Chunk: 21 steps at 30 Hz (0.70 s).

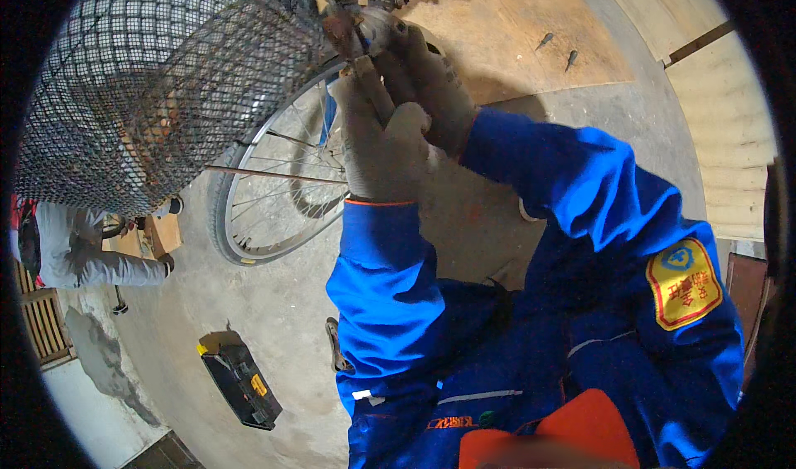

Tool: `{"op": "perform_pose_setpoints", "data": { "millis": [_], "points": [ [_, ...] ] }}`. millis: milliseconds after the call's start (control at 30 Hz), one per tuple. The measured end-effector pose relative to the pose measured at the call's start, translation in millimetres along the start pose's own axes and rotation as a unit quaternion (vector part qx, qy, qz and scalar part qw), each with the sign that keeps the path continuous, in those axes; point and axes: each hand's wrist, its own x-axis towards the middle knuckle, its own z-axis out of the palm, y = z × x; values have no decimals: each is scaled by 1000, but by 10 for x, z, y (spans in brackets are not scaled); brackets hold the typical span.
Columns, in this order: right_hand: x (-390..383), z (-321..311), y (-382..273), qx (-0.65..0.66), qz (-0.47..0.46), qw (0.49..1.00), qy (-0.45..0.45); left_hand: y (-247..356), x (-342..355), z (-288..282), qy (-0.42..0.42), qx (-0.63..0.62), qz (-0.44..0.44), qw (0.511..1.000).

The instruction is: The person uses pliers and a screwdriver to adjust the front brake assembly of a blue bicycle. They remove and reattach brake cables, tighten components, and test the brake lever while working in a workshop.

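Both of my hands wear pale grey work gloves and meet at the front of a bicycle. My left hand [380, 150] is closed round a grey bar-shaped metal piece [371, 86] that slants up to a rusty brown part [338, 33]; I cannot tell its kind. Just right of it, my right hand [435, 92] has its fingers bent round the upper end, close to a round silvery part [377, 28]. What those fingers grip is hidden. The spoked bicycle wheel [222, 212] stands below and left of my hands, with a black mesh basket [166, 79] beside it.
An open black toolbox [240, 384] with yellow parts lies on the concrete floor. Two dark-handled tools [545, 40] rest on a brown board [580, 63]. Another person in grey clothes [91, 249] is at the far left. Pale panels [730, 137] line the right side.
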Motion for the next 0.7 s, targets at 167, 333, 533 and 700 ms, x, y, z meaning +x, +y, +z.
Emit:
{"op": "perform_pose_setpoints", "data": {
  "millis": [167, 333, 533, 700],
  "points": [
    [-152, -356, -295, -25, -22, 999, 26, -48, -144, 58, 5, -96, -12, 995],
    [185, -903, -727, 116, 300, 933, -162, -152, -117, 83, 8, -84, 3, 996],
    [630, -1292, -906, 119, 349, 882, -293, 2, -119, 105, -30, -171, -74, 982],
    [871, -1469, -859, 165, 418, 822, -349, 144, -71, 163, -23, -185, -105, 977]
  ]
}}
